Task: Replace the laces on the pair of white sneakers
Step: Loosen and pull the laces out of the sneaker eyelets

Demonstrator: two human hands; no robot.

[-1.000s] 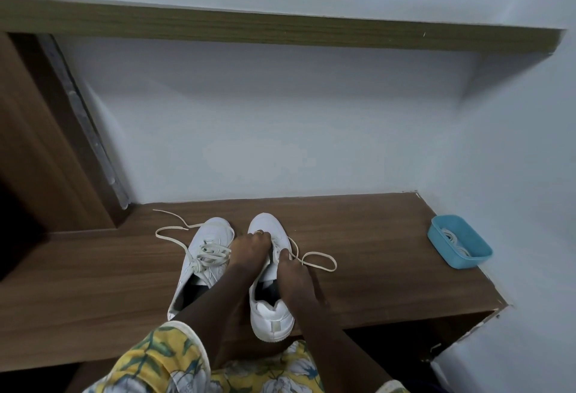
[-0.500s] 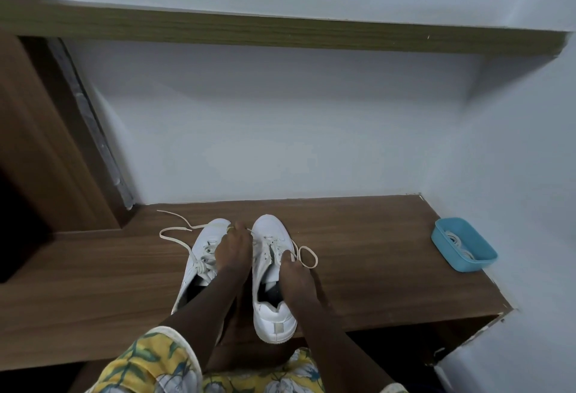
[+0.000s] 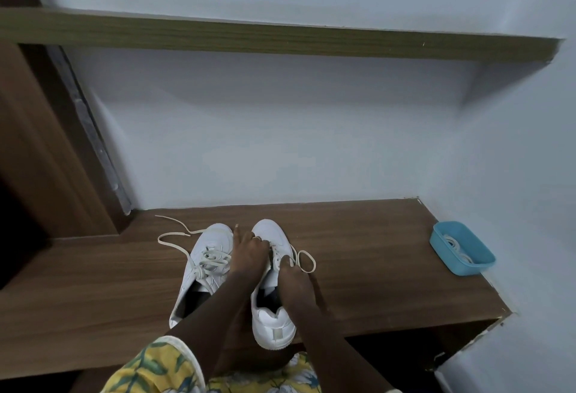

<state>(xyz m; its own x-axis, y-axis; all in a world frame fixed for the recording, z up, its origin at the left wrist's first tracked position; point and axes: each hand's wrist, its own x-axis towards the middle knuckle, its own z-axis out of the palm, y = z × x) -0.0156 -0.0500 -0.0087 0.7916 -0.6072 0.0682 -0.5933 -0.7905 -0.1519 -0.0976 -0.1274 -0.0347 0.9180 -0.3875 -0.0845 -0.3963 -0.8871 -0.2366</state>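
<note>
Desk (image 3: 93, 293) of brown wood runs across the lower view, under a long shelf (image 3: 280, 37) on the pale wall. Loose lace (image 3: 174, 237) trails over the desk toward ten o'clock from the left sneaker (image 3: 215, 235), which lies with its toe toward twelve o'clock and its lacing slack and bunched over the tongue. Just beside it, on its three o'clock side, is the right sneaker (image 3: 272, 321), toe also toward twelve and heel at the desk's near edge.

The left hand (image 3: 249, 252) reaches in from six o'clock and rests over the right sneaker's eyelets. Its index finger is straight and points toward twelve between the two toes, and its other fingers curl down onto the lacing. Its grip is hidden under the knuckles, so I cannot tell whether it holds anything. The right hand (image 3: 293, 274) lies along the three o'clock side of the same shoe, its grip pinched together on the lace loop (image 3: 307, 261), which curls out over the desk toward three o'clock.

Well apart, at the desk's three o'clock end by the wall, sits a blue tray (image 3: 461, 268) with pale laces (image 3: 453, 244) coiled inside.
</note>
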